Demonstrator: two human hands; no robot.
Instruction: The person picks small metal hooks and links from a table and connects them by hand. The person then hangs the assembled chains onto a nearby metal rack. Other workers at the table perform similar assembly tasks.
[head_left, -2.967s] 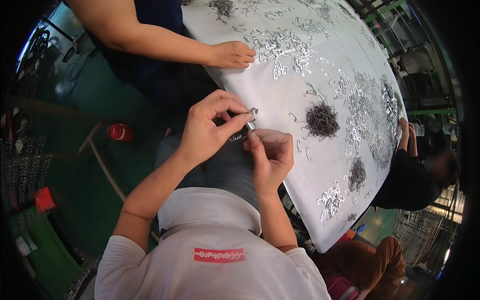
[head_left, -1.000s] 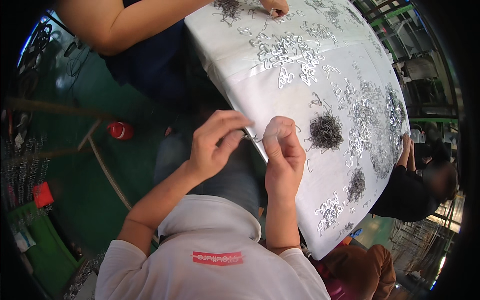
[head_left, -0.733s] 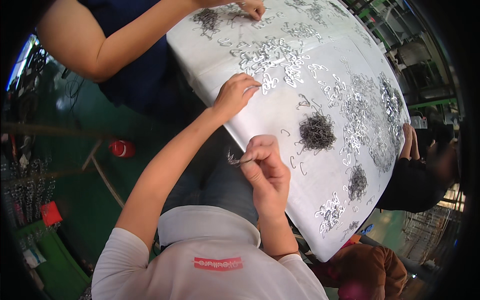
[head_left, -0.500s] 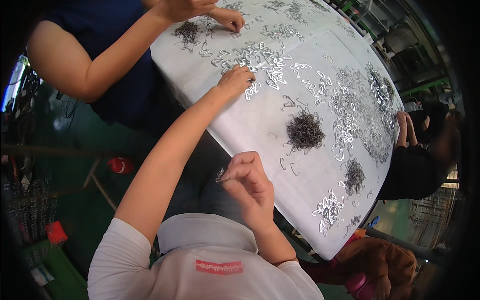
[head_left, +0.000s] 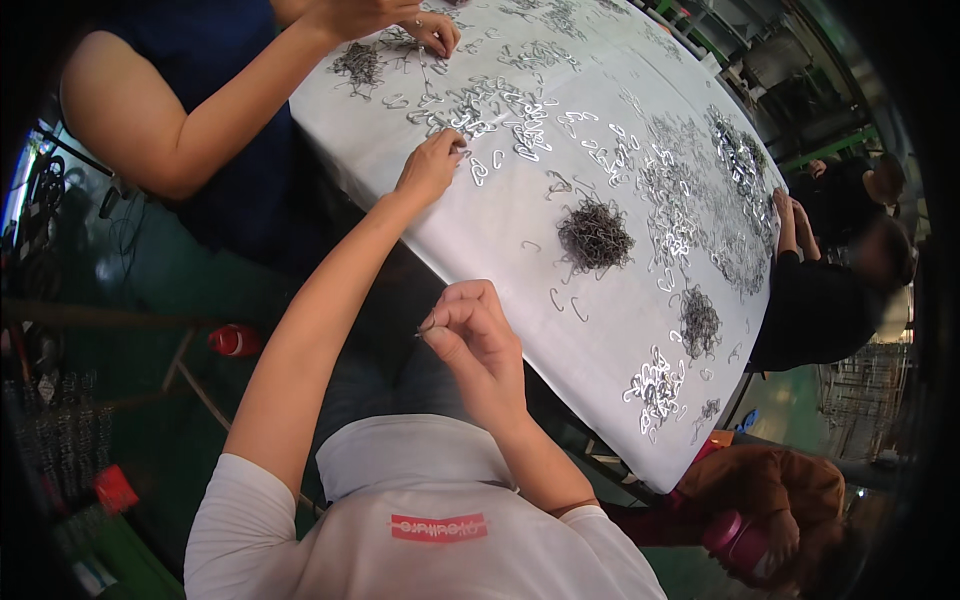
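Observation:
Many small bent-wire metal hooks lie over the white-covered table. My left hand rests at the near edge of a loose spread of shiny hooks, its fingers bent and fingertips together; what they pinch, if anything, is hidden. Held off the table's near side, my right hand is closed in a pinch. A small dark metal hook pokes out between its thumb and forefinger, mostly covered by them. To the right of my left hand sits a dense heap of dark hooks.
A co-worker's arm and hand are close at the left, beside another dark pile. Across the table are another person's hands. Someone in brown sits at the right corner. A red object stands on the floor.
The view has shifted slightly, moving the table contents left and up. My left hand has drawn back a little from the shiny hooks; my right hand keeps its pinch, with less metal showing.

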